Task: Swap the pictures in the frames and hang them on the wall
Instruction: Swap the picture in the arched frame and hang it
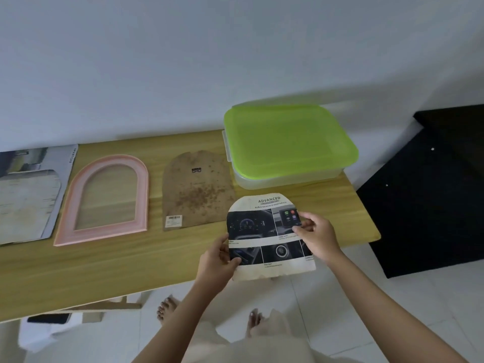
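Note:
An arch-shaped picture (264,231) printed with car dashboard photos and the word ADVANCED is held over the table's front edge. My left hand (218,260) grips its lower left edge and my right hand (318,235) grips its right side. A pink arched frame (78,231) lies flat and empty on the wooden table (131,263). To its right lies the brown stained backing board (196,189). At the far left a magazine page (28,195) has an arched piece lying on it.
A clear plastic box with a green lid (288,142) stands at the table's back right, against the white wall (183,61). A black cabinet (432,192) stands right of the table. White tiled floor and my bare feet show below the table edge.

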Motion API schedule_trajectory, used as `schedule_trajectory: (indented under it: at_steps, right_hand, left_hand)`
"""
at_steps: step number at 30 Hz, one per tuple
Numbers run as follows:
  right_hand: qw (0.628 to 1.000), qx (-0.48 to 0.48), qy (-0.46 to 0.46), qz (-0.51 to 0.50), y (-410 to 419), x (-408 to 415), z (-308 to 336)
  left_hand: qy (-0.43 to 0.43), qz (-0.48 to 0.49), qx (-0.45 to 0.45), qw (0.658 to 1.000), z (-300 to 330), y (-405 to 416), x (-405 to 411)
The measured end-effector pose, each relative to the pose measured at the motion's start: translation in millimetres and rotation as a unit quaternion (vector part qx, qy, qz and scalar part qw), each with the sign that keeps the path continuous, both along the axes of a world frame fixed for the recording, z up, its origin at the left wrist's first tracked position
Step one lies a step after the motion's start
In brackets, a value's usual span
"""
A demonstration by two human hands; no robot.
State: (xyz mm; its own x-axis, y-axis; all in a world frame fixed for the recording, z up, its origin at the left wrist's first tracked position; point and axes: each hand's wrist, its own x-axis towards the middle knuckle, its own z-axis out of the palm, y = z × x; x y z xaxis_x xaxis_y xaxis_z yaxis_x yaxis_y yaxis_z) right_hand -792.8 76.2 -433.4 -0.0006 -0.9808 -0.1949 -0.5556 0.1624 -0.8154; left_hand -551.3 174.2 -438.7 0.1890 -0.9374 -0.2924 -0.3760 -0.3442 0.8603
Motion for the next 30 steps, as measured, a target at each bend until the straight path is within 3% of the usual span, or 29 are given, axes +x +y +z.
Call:
schedule_trajectory:
  at_steps: [12,30]
  right_hand:
    - [0.991,-0.049,0.113,0.060,-43.4,-31.0,-9.7]
    - [0.990,-0.041,0.126,0.049,-40.3,-24.2,-12.2]
  left_hand:
    - [-0.133,-0.032,0.014,0.990,-0.5,-39.0,-42.7]
    - [-0.125,-0.040,0.012,0.991,0.2,-41.3,-39.7]
